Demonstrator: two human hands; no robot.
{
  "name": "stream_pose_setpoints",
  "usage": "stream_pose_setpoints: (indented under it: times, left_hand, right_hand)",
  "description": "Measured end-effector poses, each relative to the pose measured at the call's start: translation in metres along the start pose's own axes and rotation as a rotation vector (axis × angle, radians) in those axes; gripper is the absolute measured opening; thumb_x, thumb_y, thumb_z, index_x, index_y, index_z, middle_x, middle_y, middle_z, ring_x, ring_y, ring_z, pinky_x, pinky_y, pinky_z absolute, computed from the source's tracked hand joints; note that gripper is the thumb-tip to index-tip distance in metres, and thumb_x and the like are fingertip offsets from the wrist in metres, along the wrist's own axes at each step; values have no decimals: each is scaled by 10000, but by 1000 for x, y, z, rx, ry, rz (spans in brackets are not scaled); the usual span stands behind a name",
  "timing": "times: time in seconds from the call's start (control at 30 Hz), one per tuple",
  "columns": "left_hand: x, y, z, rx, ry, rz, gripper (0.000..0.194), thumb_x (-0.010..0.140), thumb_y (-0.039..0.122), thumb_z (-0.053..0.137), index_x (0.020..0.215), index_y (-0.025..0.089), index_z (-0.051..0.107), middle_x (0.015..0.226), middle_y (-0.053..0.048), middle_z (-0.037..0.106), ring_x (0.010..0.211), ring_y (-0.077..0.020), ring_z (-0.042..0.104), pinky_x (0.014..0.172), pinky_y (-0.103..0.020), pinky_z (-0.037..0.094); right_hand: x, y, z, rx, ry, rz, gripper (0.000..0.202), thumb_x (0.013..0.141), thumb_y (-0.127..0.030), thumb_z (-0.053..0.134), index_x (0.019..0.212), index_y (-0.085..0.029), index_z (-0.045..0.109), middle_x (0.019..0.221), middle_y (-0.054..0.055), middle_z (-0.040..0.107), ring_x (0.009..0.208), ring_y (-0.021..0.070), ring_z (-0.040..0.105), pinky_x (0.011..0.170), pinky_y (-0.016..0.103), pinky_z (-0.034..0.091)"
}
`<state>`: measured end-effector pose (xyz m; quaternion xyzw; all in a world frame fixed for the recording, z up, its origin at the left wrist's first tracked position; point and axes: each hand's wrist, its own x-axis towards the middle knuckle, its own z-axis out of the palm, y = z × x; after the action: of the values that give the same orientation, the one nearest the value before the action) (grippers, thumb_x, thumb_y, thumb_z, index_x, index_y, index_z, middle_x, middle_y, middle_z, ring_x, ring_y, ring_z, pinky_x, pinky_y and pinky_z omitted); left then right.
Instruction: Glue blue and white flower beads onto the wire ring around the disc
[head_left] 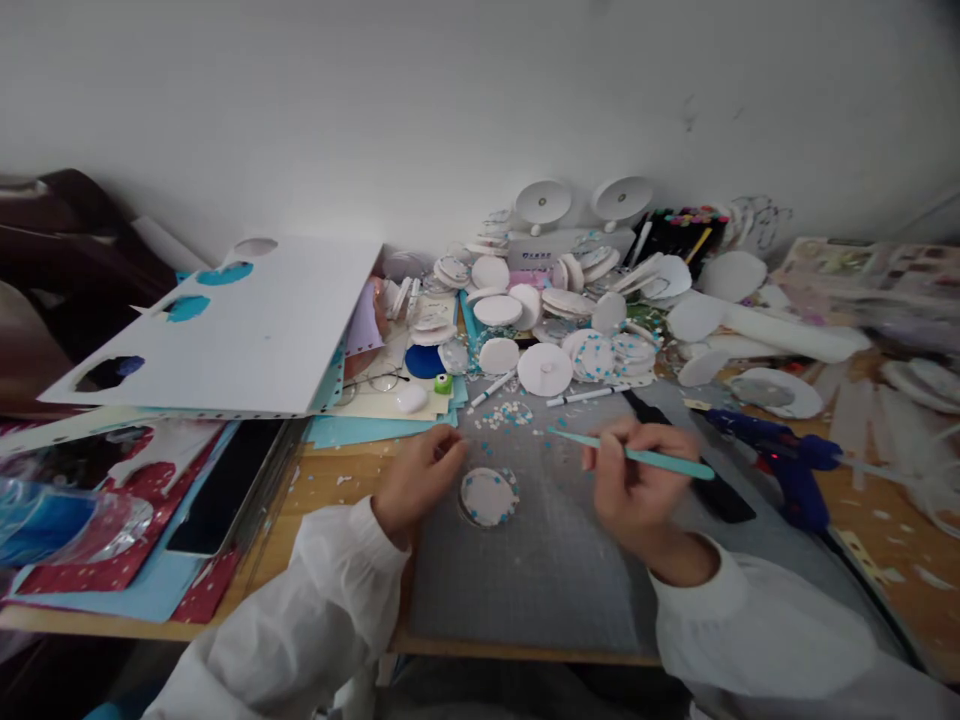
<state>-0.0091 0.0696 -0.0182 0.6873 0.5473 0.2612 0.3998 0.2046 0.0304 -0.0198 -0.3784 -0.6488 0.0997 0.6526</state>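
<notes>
My right hand (637, 480) holds a pair of teal tweezers (667, 462) over the grey mat (525, 590), tips pointing left. Close to those tips lie loose small white and blue bits (514, 413). A small round white disc (489, 497) rests on the mat, its rim edged with blue and white bits. Just left of this disc is my left hand (421, 478), with its fingers curled in toward the thumb; whether anything is between them is hidden.
Many white discs (545, 370) crowd the back. At right are a blue glue gun (787, 460) and a black strip-like object (720, 490). White markers (585, 395) lie behind the mat. A large white board (277, 320) and a dark phone (229, 485) sit at left.
</notes>
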Motion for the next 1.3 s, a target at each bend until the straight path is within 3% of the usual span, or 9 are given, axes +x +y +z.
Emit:
stream_pose_setpoints:
  times: [0.1, 0.2, 0.37, 0.47, 0.6, 0.73, 0.93, 1.3]
  left_hand:
    - [4, -7, 4, 48, -163, 25, 325, 827, 372, 520, 612, 141, 599, 561, 21, 509, 552, -119, 435, 522, -224, 291]
    - [6, -7, 4, -60, -315, 16, 287, 815, 365, 554, 663, 132, 626, 582, 15, 536, 556, -115, 448, 507, -212, 305]
    - [4, -1, 3, -275, -520, -59, 276, 842, 353, 541, 719, 121, 627, 673, -21, 627, 619, -117, 531, 565, -206, 392]
    - [1, 4, 3, -332, -568, -227, 297, 858, 390, 507, 851, 114, 618, 718, -30, 660, 447, -65, 405, 404, -181, 304]
    - [0, 4, 5, -472, -649, -356, 302, 830, 381, 557, 963, 113, 594, 688, -19, 656, 402, -45, 365, 366, -164, 273]
    - [0, 2, 7, -492, -607, -385, 251, 816, 355, 592, 840, 112, 651, 540, 38, 533, 430, -50, 384, 409, -166, 275]
    - [-2, 6, 7, -581, -531, -313, 223, 795, 334, 621, 750, 122, 672, 709, -38, 640, 659, -131, 548, 614, -227, 406]
    - [-2, 9, 11, -645, -478, -397, 239, 780, 362, 629, 738, 127, 628, 676, -16, 603, 605, -108, 506, 567, -206, 390]
  right_hand:
    - [-14, 13, 16, 184, 101, 277, 194, 881, -126, 456, 859, -252, 310, 681, -72, 403, 493, 79, 465, 472, 231, 416]
    - [-25, 20, 21, 281, 81, 424, 182, 890, -157, 469, 850, -245, 314, 705, -75, 412, 511, 66, 483, 498, 224, 428]
    - [-30, 17, 18, 356, 33, 526, 162, 903, -183, 462, 840, -236, 322, 701, -73, 418, 507, 63, 488, 491, 223, 420]
    - [-28, 14, 16, 352, 8, 553, 169, 904, -200, 466, 833, -237, 316, 672, -75, 411, 499, 68, 480, 484, 223, 416]
    - [-27, 12, 15, 332, -35, 578, 164, 906, -207, 459, 834, -242, 315, 659, -69, 405, 497, 79, 475, 480, 232, 420]
    - [-28, 9, 14, 344, -45, 581, 149, 900, -191, 456, 849, -251, 329, 643, -63, 413, 485, 93, 464, 463, 250, 416]
    - [-29, 1, 9, 387, -123, 515, 169, 890, -114, 428, 895, -273, 370, 623, -44, 447, 495, 119, 481, 432, 275, 412]
    - [-28, -5, 4, 416, -210, 492, 208, 871, -70, 411, 893, -268, 351, 623, -47, 459, 509, 117, 482, 451, 281, 422]
